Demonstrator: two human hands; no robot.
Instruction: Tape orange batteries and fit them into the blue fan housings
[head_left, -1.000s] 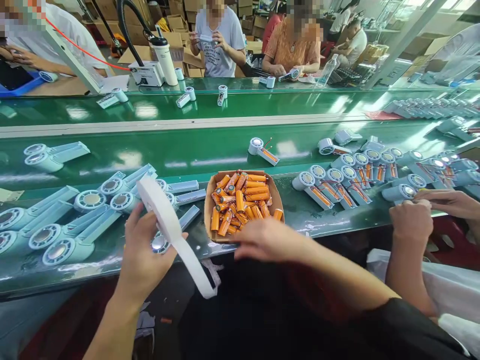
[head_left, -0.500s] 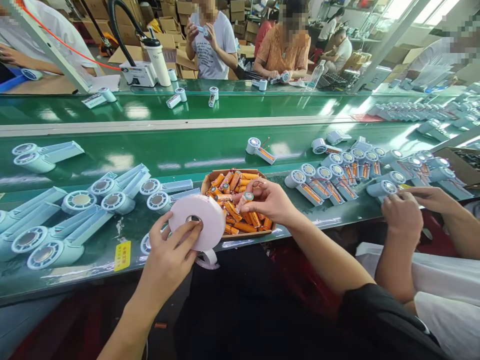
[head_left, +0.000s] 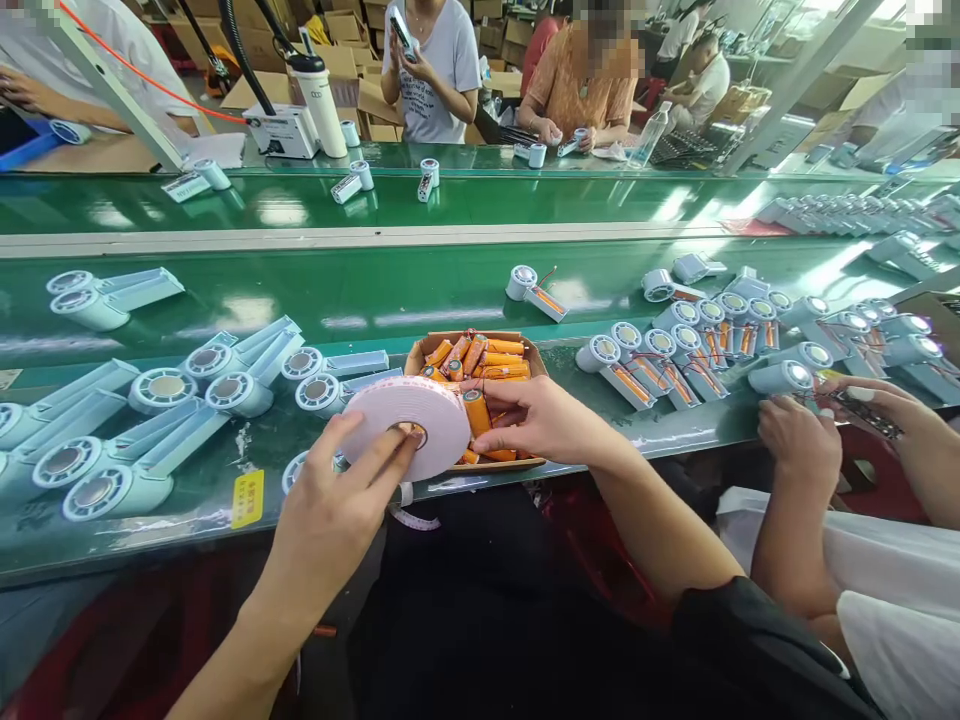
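Note:
My left hand [head_left: 330,505] grips a white tape roll [head_left: 412,420] with a finger in its core, holding it over the near edge of the green belt. My right hand [head_left: 536,420] pinches an orange battery cell [head_left: 477,412] and holds it against the roll's right side. Just behind both hands sits an open cardboard box [head_left: 535,352] filled with several more orange cells. A strip of white tape hangs below the roll.
Pale blue fan housings [head_left: 161,392] lie in rows on the belt at left, and wired ones [head_left: 679,360] at right. A neighbour's hands [head_left: 817,430] work at the right edge. Across the belt, other people sit by a white machine [head_left: 281,128].
The tape roll turned from a loose strip edge-on to face me. My right hand rose from the box's near edge, picked a cell and brought it left to the roll.

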